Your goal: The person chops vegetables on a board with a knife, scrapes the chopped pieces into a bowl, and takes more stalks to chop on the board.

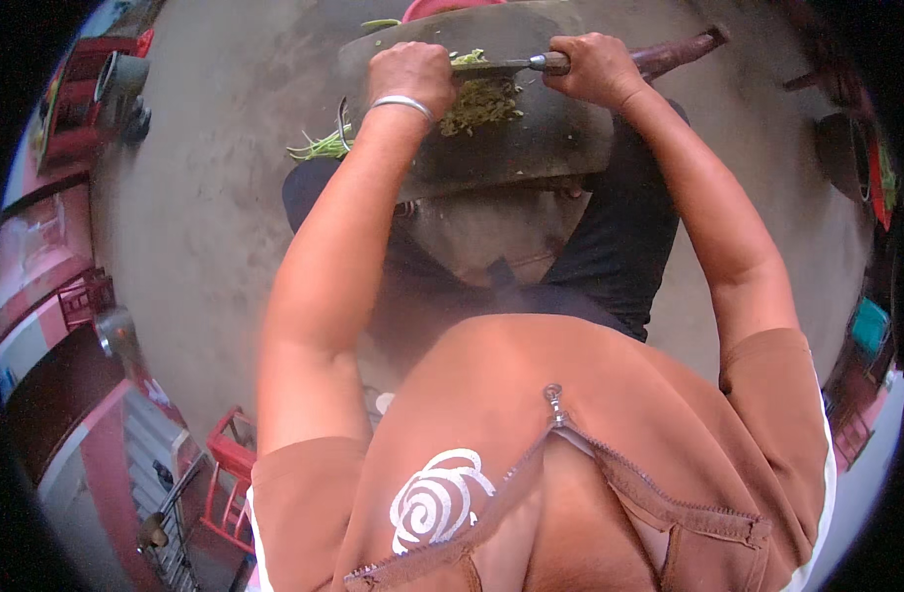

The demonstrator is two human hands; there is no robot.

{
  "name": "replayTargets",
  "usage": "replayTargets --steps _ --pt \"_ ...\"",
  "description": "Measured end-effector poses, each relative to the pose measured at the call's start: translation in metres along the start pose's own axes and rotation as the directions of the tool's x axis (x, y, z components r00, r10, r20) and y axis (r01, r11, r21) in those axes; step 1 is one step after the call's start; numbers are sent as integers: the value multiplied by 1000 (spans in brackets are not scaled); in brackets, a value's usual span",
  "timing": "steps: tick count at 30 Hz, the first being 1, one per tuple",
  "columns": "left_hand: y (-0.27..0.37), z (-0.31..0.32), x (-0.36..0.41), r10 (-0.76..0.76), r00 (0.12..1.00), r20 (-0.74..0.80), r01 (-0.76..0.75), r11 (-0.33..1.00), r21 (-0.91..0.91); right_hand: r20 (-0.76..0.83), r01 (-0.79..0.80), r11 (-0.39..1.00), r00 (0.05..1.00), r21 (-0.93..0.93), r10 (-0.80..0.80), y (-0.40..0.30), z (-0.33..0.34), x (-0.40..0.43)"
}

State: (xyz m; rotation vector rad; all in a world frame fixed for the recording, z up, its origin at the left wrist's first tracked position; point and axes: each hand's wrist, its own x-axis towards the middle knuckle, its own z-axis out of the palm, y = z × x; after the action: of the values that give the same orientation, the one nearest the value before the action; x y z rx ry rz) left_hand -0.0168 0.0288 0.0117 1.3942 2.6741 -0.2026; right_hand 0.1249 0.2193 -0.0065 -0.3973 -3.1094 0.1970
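My right hand (598, 72) is closed around the wooden handle of a knife (496, 66). My left hand (411, 78), with a metal bangle at its wrist, is curled over the blade's other end and hides it. The blade lies crosswise over a dark, low chopping board (570, 140), apparently stone or worn wood. Finely chopped greens (481, 107) are heaped on the board just on my side of the blade. A few paler green pieces (468, 56) show beyond it. Left of the board is a bunch of thin green stalks (322, 146), beside a curved metal piece (342, 118).
A pink basin (452, 7) stands beyond the board. Past my right hand juts a reddish-brown wooden piece (681, 53). My knees flank the board above a grey concrete floor (200, 185). Red plastic chairs (233, 451) and a dark metal pot (122, 78) are leftward.
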Motion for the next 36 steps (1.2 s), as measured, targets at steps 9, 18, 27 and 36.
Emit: replayTargets --steps 9,18,27,36 --pt "-32 16 -13 -41 995 86 57 980 -190 77 92 989 994 -112 -83 -60 -61 9" --pt "-9 0 -12 39 999 13 -39 999 -16 25 -18 1000 1000 -18 18 -18 1 -13" --pt "3 -10 -7 96 995 -27 -95 995 44 -45 21 993 999 120 -16 7 24 -15" --pt "-25 19 -24 -70 996 62 78 987 -142 225 54 996 974 -74 -36 -54 -52 6"
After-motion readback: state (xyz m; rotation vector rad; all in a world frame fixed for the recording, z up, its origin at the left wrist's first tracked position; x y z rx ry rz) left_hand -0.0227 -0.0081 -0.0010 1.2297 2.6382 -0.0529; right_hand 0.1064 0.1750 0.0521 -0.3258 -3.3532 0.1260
